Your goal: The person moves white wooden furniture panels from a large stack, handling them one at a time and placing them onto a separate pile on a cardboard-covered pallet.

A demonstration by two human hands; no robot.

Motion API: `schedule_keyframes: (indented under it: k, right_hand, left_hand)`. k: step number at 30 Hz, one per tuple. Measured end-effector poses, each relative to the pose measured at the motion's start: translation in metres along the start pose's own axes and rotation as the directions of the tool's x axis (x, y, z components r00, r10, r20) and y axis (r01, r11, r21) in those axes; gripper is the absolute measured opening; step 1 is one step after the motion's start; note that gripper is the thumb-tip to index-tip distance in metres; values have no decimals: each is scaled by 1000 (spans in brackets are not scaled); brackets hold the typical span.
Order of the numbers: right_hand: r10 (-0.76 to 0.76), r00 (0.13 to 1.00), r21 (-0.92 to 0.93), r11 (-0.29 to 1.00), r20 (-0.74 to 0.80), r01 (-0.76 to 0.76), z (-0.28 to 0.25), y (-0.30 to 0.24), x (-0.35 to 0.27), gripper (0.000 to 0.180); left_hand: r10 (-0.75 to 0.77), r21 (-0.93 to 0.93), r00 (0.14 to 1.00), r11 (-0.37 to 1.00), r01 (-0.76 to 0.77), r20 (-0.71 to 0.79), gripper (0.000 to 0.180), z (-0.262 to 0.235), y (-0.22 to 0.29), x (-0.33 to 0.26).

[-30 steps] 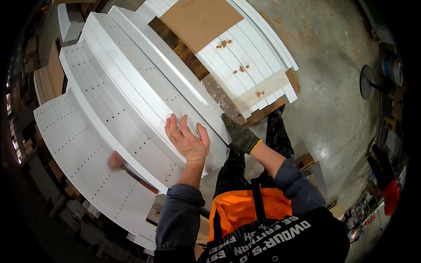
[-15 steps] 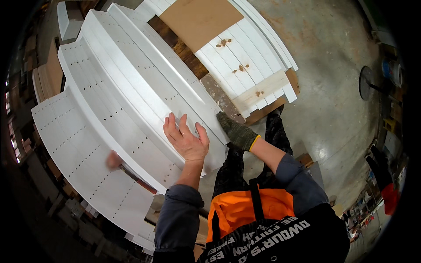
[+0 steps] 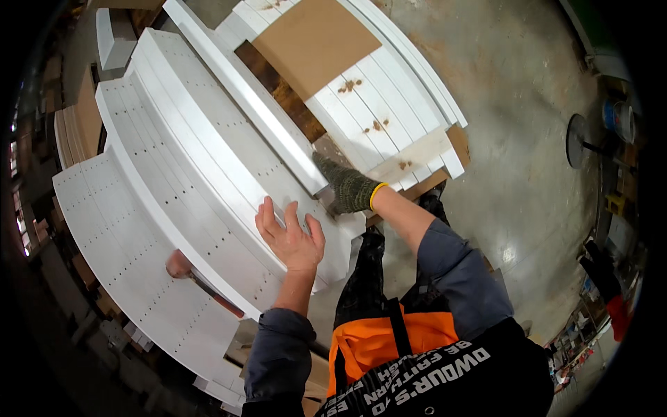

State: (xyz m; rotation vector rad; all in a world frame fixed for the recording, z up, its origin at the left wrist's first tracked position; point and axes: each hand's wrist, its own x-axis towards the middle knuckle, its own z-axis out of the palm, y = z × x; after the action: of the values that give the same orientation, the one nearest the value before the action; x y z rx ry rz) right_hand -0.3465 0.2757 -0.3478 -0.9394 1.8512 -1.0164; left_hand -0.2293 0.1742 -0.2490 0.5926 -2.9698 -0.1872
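My bare left hand [image 3: 292,240] has its fingers apart, over a curved stack of white boards with small drilled holes. Nothing is in it. On my right hand [image 3: 345,186] is a dark green knit glove with a yellow cuff. It grips the near end of a long white board [image 3: 257,111] with a raised edge, its fingers partly hidden behind the board. Left of my hands, a mallet [image 3: 179,264] with a reddish-brown head lies on the lowest drilled white panel [image 3: 132,243].
To the right lies a stack of white slats [image 3: 389,104] with brown-stained holes, topped by a brown sheet [image 3: 316,45]. A dark wooden strip [image 3: 281,90] runs beside it. At far right stand a round-based stand [image 3: 575,141] and a bucket [image 3: 618,118].
My right hand has moved left along with the near end of the long white board, which has shifted over the stack. My left hand has hardly moved.
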Motion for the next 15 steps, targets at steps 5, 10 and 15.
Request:
schedule_keyframes:
  k: [5, 10, 15]
  right_hand:
    - [300, 951, 140, 947, -77, -288, -3, -18, 46, 88]
    - [371, 926, 135, 923, -65, -361, -4, -14, 68, 84]
    - [394, 919, 386, 845, 14, -369, -17, 7, 46, 82]
  left_hand:
    - [-7, -28, 1000, 1000, 7, -10, 29, 0, 4, 2]
    - [-8, -28, 1000, 1000, 7, -19, 28, 0, 0, 0]
    - [-11, -68, 999, 998, 8, -47, 26, 0, -1, 1]
